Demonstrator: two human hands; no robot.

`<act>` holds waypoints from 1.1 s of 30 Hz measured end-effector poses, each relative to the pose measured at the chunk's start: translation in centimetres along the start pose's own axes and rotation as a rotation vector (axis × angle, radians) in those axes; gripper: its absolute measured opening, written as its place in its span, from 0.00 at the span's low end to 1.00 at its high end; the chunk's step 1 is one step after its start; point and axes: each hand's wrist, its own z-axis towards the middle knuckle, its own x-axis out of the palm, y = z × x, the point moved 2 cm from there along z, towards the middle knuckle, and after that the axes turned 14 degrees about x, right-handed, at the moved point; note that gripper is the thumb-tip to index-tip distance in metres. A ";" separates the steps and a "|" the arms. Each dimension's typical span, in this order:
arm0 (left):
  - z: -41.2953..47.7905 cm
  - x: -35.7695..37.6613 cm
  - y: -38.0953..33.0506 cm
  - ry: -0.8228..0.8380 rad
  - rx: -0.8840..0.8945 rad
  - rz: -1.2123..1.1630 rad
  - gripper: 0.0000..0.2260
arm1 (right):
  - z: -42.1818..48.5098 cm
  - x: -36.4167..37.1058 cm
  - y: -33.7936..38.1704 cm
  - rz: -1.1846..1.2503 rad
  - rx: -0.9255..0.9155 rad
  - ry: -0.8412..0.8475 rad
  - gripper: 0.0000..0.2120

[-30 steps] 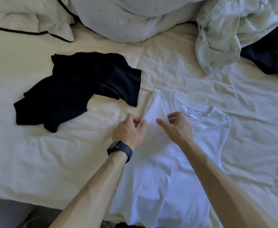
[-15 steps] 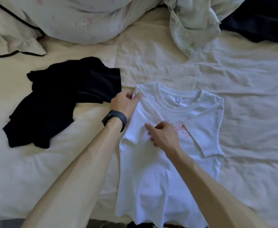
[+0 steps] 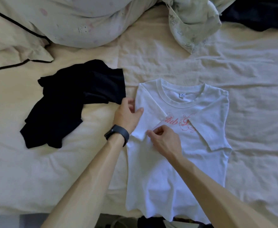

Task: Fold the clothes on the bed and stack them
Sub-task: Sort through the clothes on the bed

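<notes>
Hands held a sleeve (image 3: 149,111) of the white T-shirt (image 3: 176,170)
Left hand (image 3: 128,115) gripped the folded edge (image 3: 137,96); right hand (image 3: 165,139), just beside, pinched the hem (image 3: 157,125)

Dim, soft daylight, perhaps from the left; weak shadows, dark lower edge, wide-angle bending.

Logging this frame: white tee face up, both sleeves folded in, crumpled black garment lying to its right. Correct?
Not quite. In the head view the black garment lies to the left of the white tee, beside the left hand; the rest holds.
</notes>
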 end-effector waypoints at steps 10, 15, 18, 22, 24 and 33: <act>-9.5 4.3 7.1 0.229 0.523 0.871 0.30 | 4.8 1.2 6.4 -0.895 -0.984 -0.366 0.28; -8.8 4.8 8.1 0.132 0.605 0.940 0.31 | 6.7 0.8 5.8 -0.831 -0.942 -0.580 0.30; -10.9 4.5 8.6 0.066 0.618 0.852 0.30 | 4.0 0.5 -0.1 -0.709 -0.858 -0.624 0.31; -15.7 4.1 10.0 0.071 0.568 0.774 0.31 | -1.5 -1.9 -12.2 -0.675 -0.590 -0.536 0.32; -18.6 3.9 10.6 0.037 0.468 0.708 0.32 | -4.1 -3.8 -18.3 -0.597 -0.311 -0.481 0.32; -29.5 3.9 13.1 0.000 -0.177 0.382 0.15 | -9.1 -8.0 -31.0 0.094 0.186 -0.172 0.15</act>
